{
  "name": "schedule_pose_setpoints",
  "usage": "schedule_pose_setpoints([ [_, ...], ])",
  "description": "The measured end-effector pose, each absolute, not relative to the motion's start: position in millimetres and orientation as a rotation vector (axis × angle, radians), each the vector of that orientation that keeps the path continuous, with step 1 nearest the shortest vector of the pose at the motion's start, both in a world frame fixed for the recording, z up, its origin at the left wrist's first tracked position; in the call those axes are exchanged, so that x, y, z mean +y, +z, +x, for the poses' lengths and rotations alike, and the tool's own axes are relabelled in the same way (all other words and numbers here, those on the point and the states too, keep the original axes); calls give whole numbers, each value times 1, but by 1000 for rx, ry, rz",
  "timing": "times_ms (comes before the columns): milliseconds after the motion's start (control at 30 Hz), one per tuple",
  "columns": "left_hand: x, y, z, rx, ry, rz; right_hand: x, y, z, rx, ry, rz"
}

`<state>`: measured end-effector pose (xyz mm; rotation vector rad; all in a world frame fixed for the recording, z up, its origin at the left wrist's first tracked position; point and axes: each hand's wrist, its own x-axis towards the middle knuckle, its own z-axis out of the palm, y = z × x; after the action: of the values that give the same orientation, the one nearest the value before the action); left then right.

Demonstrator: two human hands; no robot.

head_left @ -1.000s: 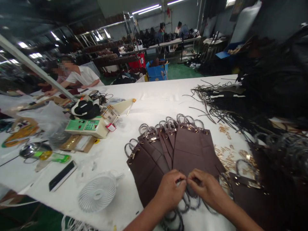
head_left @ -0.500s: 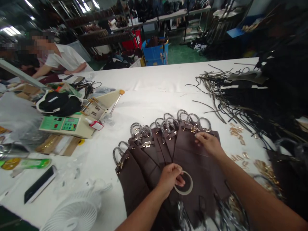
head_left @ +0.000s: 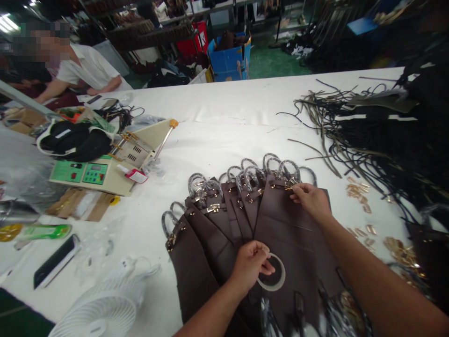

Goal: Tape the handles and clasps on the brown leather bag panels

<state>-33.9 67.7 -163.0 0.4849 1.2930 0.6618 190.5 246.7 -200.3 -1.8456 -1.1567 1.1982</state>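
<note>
Several dark brown bags with wrapped loop handles and gold-coloured hardware lie fanned out, overlapping, in front of me. My left hand is closed on the edge of a roll of tape, above the front of the nearest bag. At that bag's top edge, my right hand is pinched with its fingertips at the gold metal clasp. Whatever is between those fingertips is too small to make out. Another gold clasp shows on a bag to the left.
Loose gold metal pieces and a heap of dark cords lie to the right. On the left are a machine with green panels, a phone and a white fan. Across the white table sits a co-worker.
My right hand has moved up to the clasp on the nearest bag. My left hand still holds the tape roll. The view has tilted down slightly.
</note>
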Motion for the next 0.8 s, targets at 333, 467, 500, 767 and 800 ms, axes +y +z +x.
schedule_pose_setpoints([
  [333, 69, -163, -33, 1294, 674, 479, 247, -193, 182, -1205, 975, -1983],
  [467, 68, -163, -33, 1292, 676, 477, 239, -189, 177, -1400, 747, -2015],
  [500, 68, -164, -33, 1295, 678, 477, 238, -191, 176, -1476, 676, -2007],
  [767, 69, -158, -33, 1285, 697, 458, 242, -204, 171, -1555, 570, -2086],
  [800, 68, -155, -33, 1274, 704, 445, 241, -202, 170, -1555, 587, -2078],
])
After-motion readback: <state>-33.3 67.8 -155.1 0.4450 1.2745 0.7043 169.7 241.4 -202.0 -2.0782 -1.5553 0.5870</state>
